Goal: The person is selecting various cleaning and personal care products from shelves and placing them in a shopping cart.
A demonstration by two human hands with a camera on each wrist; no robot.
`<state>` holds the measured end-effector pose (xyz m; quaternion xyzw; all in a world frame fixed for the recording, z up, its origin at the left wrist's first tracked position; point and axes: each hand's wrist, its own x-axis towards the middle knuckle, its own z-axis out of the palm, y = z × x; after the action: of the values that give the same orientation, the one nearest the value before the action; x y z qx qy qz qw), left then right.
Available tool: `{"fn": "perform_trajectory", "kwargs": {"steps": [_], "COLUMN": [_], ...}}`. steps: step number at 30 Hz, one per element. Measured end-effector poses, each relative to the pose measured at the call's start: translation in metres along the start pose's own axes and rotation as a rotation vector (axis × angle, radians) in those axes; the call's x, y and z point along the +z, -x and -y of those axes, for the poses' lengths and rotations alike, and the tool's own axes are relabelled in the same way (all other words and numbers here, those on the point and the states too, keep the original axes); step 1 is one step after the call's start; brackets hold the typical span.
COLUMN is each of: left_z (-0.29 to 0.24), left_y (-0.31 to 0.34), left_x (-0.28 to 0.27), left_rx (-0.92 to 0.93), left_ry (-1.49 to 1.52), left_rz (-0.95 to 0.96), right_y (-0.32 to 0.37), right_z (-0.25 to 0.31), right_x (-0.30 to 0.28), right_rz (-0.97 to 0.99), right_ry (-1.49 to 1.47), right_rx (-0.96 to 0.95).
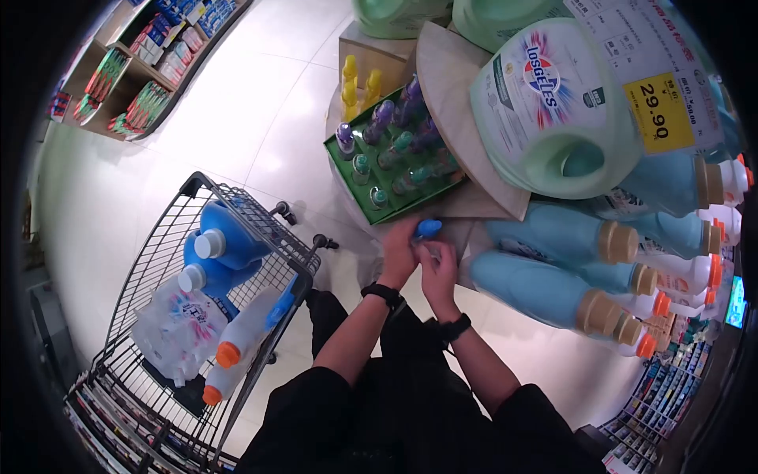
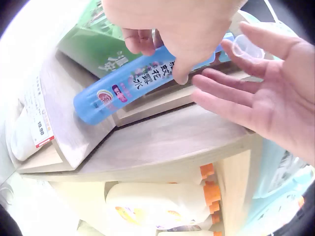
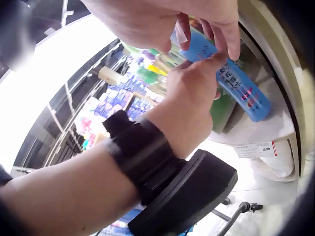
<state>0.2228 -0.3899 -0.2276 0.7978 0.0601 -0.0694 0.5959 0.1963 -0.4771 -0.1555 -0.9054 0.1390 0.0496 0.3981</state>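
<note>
My left hand [image 1: 399,254] grips a slim blue bottle [image 2: 120,88] of mosquito-repellent floral water, its fingers and thumb round the upper body in the left wrist view. The bottle lies tilted, close over a wooden shelf ledge [image 2: 167,140]. Beside its top end is my right hand [image 2: 275,93], which pinches a small clear cap [image 2: 248,48] between thumb and forefinger, the other fingers spread. In the head view both hands meet in front of the display, and only the bottle's blue end shows past the left hand.
A green crate [image 1: 371,162] of small bottles stands just beyond my hands. Large detergent jugs [image 1: 553,110] and blue bottles [image 1: 537,288] fill the display at right. At left stands a shopping cart [image 1: 150,237] with several bottles. Price tags [image 3: 256,149] hang on the shelf edge.
</note>
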Motion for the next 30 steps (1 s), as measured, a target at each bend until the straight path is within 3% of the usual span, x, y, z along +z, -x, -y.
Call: {"fn": "perform_trajectory", "kwargs": {"steps": [1,3,6,8,12,15,18,20,22,24,29,30], "left_z": [-0.009,-0.037,-0.084,-0.114,-0.195,-0.237,-0.254,-0.265,-0.271,-0.275,-0.278,-0.279], "left_y": [0.002,0.002,0.013,0.024,0.029,0.035,0.043,0.049,0.052,0.055,0.071,0.075], "left_x": [-0.006,-0.026,-0.067,-0.098,-0.182,-0.233,-0.272,-0.297,-0.314,-0.326,-0.349,-0.352], "left_rx": [-0.002,0.018,0.03,-0.309,-0.355,-0.285,-0.237,-0.291,-0.243,-0.166,-0.077,-0.112], "left_ry": [0.002,-0.005,0.008,0.46,0.759,0.798,0.866,1.185,1.172,1.407,1.35,1.206], "left_rz": [0.036,0.05,0.081,0.143,0.216,0.203,0.16,0.223,0.199,0.175,0.104,0.041], "right_y": [0.01,0.022,0.023,0.016,0.001,-0.004,-0.004,-0.001,0.002,0.003,0.007,0.007], "right_z": [0.016,0.063,0.118,0.141,0.188,0.238,0.267,0.286,0.303,0.318,0.344,0.349], "right_x": [-0.014,-0.048,-0.086,-0.106,-0.13,-0.137,-0.126,-0.118,-0.11,-0.105,-0.097,-0.096], "right_rz": [0.003,0.212,0.281,0.307,0.328,0.365,0.382,0.425,0.477,0.541,0.627,0.62], "right_ry": [-0.011,-0.094,-0.222,-0.436,-0.626,-0.831,-0.999,-1.032,-1.049,-1.051,-1.087,-1.115], "right_rx": [-0.003,0.098,0.114,0.227,0.155,0.136,0.061,0.032,-0.002,-0.041,-0.031,-0.018]}}
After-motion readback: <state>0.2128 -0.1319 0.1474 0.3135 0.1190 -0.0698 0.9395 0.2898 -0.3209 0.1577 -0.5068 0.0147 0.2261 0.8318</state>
